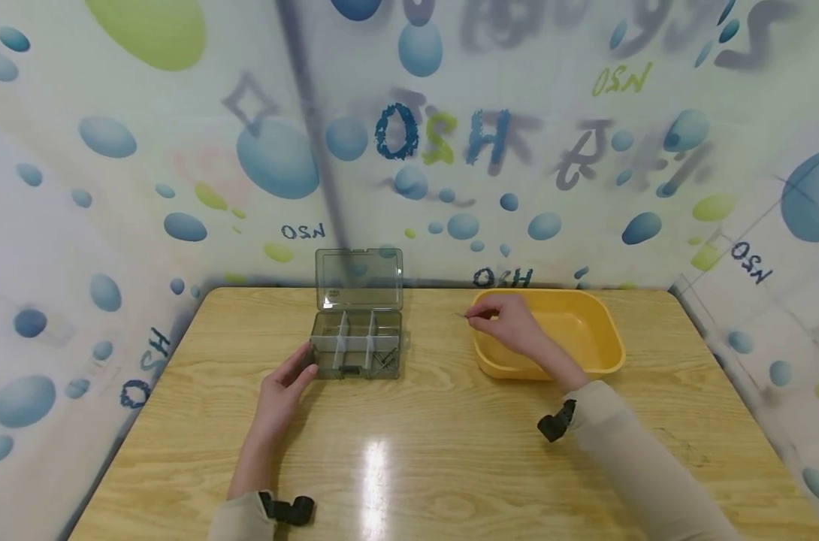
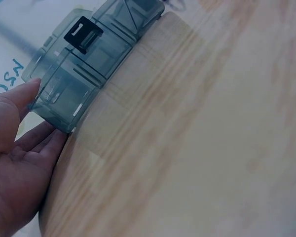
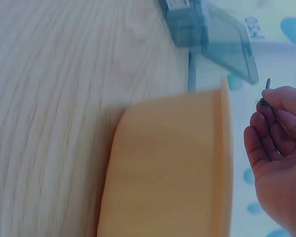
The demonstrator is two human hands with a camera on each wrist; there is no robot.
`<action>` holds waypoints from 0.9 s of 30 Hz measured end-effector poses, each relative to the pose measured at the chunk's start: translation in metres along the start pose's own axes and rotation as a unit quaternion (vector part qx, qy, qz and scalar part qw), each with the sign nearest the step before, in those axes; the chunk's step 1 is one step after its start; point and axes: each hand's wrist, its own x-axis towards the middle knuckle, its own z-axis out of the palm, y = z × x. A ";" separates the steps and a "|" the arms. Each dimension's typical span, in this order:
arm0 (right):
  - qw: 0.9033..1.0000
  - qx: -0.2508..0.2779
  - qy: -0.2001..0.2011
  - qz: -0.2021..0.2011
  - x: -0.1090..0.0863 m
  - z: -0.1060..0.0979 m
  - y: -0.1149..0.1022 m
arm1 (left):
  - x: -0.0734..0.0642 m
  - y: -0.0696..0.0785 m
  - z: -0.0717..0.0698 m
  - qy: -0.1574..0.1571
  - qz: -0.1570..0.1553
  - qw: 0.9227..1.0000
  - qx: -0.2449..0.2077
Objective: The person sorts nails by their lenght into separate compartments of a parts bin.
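A smoky-grey plastic compartment box (image 1: 330,371) stands on the table with its lid (image 1: 359,279) raised at the back. Several screws (image 1: 385,359) lie in its front right compartment. My left hand (image 1: 282,391) holds the box by its left front corner, thumb (image 2: 28,94) on one face and fingers along the side. Between thumb and index finger of my right hand (image 1: 511,323), a small dark screw (image 3: 268,85) is pinched, its pointed end sticking out beyond the fingertips. This hand is over the left rim of a yellow plastic tub (image 1: 588,330).
Both containers sit near the back edge of a wooden table (image 1: 436,458), the box left of the tub. Behind the table hangs a white sheet (image 1: 558,83) printed with blue and green bubbles. Black wrist cameras (image 1: 294,511) are strapped at both sleeves.
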 end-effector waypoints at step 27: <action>0.995 0.044 -0.078 -0.043 0.023 0.081 -0.054 | 0.000 -0.001 0.000 0.001 0.015 1.000 -0.020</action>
